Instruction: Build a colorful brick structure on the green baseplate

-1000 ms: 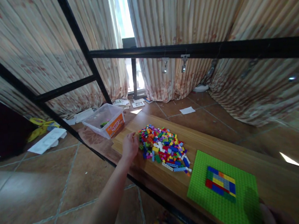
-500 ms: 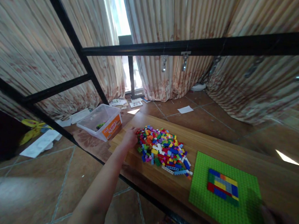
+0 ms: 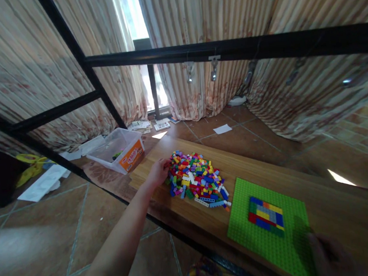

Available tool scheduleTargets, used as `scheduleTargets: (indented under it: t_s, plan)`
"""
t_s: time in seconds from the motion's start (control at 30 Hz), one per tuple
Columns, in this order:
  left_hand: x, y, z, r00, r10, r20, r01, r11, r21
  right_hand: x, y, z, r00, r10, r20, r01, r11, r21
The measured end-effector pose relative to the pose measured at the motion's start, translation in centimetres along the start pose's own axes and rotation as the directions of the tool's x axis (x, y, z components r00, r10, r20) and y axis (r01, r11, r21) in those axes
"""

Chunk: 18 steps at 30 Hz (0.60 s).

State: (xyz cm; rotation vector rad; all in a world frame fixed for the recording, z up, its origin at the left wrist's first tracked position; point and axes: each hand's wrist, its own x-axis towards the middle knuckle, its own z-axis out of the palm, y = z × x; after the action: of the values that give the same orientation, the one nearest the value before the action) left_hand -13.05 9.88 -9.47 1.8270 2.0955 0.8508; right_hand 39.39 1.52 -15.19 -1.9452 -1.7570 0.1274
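My left hand [image 3: 159, 173] reaches to the left edge of a loose pile of colourful toy building bricks [image 3: 196, 176]. Its fingers are curled together against the bricks, and anything between them is too small to make out. On the right lies a green baseplate [image 3: 235, 220] with a flat, roughly rectangular block of multicoloured bricks [image 3: 266, 217] built on it. Beside the plate's right edge is my right hand [image 3: 328, 252], in shadow and blurred, so its finger positions do not show clearly.
The pile and plate rest on a long wooden board [image 3: 178, 145]. A clear plastic box [image 3: 103, 156] with an orange label and some green bricks stands beyond its left end. A black metal bar [image 3: 195, 52] crosses in front of curtains [image 3: 224, 12]. Papers [image 3: 222, 129] lie on the tiled floor.
The view has shifted slightly, so the plate and pile sit a little higher and further left. More of my right hand shows. My left hand stays at the pile's left edge.
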Motion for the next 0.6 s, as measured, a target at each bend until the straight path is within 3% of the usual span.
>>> scheduleTargets:
  t_s: [0.17, 0.37, 0.5, 0.6]
  plan:
    - [-0.2, -0.2, -0.2, 1.000, -0.001, -0.009, 0.001, 0.999, -0.036, 0.0, -2.5, -1.0, 0.995, 0.077, 0.060, -0.076, 0.997, -0.020]
    - [-0.4, -0.2, -1.4, 0.997, -0.009, -0.082, 0.000, 0.994, -0.111, 0.1, -4.1, -1.5, 0.997, 0.078, 0.008, -0.078, 0.996, -0.035]
    - [-2.0, 2.9, -2.3, 0.977, -0.081, -0.195, 0.015, 0.948, -0.319, 0.0, -4.4, -1.6, 0.999, 0.034, -0.025, -0.034, 0.999, -0.010]
    - [-4.1, 6.6, -1.7, 0.980, -0.167, -0.110, 0.076, 0.820, -0.567, 0.0, -4.3, -1.4, 0.999, 0.042, -0.029, -0.041, 0.999, 0.010]
